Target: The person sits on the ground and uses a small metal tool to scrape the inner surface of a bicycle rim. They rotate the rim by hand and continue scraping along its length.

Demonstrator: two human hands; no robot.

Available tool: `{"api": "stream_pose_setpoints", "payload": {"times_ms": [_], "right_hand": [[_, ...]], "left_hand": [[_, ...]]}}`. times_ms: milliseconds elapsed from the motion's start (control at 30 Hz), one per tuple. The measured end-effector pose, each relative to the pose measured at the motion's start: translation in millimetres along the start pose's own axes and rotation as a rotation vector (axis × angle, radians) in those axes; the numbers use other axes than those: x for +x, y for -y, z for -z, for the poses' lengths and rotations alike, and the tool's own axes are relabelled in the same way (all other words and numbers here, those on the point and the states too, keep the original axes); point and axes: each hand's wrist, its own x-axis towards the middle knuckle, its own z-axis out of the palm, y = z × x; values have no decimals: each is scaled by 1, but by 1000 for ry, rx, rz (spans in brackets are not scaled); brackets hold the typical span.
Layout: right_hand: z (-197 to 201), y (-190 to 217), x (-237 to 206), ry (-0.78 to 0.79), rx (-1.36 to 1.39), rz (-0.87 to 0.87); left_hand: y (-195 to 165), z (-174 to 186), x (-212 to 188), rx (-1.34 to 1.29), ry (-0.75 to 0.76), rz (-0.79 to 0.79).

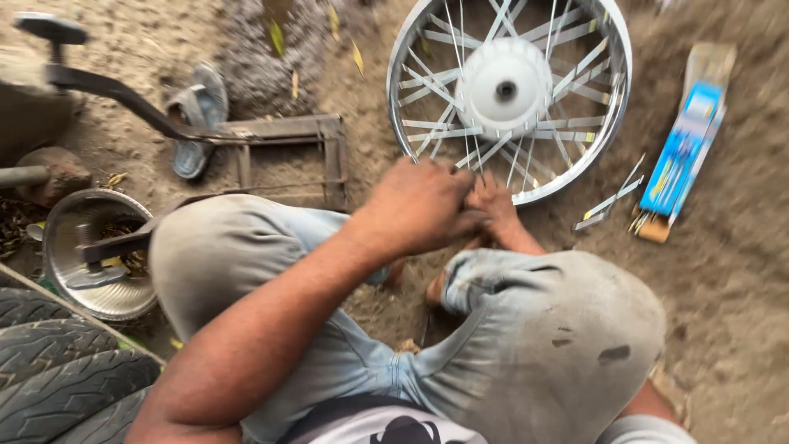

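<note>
A shiny spoked wheel rim [618, 99] with a white hub [503, 85] lies flat on the dirt ahead of my knees. My left hand [419, 205] and my right hand [493, 210] meet at the rim's near edge, fingers closed around the ends of spokes [472, 160] there. The frame is motion-blurred, so the exact grip is unclear. My left hand partly covers my right. Both knees in dusty grey trousers frame the hands.
Loose spokes [610, 201] and a blue spoke packet [684, 144] lie right of the rim. A metal stand with a lever [279, 148], a sandal [197, 119], a steel bowl [62, 263] and tyres [66, 378] are on the left.
</note>
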Motion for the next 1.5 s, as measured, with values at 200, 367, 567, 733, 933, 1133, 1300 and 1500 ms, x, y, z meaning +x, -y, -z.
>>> {"api": "stream_pose_setpoints", "payload": {"times_ms": [200,367,567,733,933,1133,1300,1500], "right_hand": [[42,-17,3,-146,395,-51],[165,-80,33,-198,356,-132],[232,-78,25,-292,568,-470],[202,-55,-3,-300,727,-695],[190,-22,-27,-663,632,-683],[162,48,-56,-703,920,-782],[158,72,-61,-435,302,-548],[154,65,-79,-558,1313,-817]], "left_hand": [[-14,6,13,-54,-211,-8],[-27,20,19,-174,-341,29],[11,25,34,-346,-790,169],[11,15,62,-452,-728,180],[-36,10,78,-707,-532,-180],[-50,-20,61,-485,-265,-195],[-45,-22,39,-542,-123,-46],[-45,-25,32,-695,-145,-100]]}}
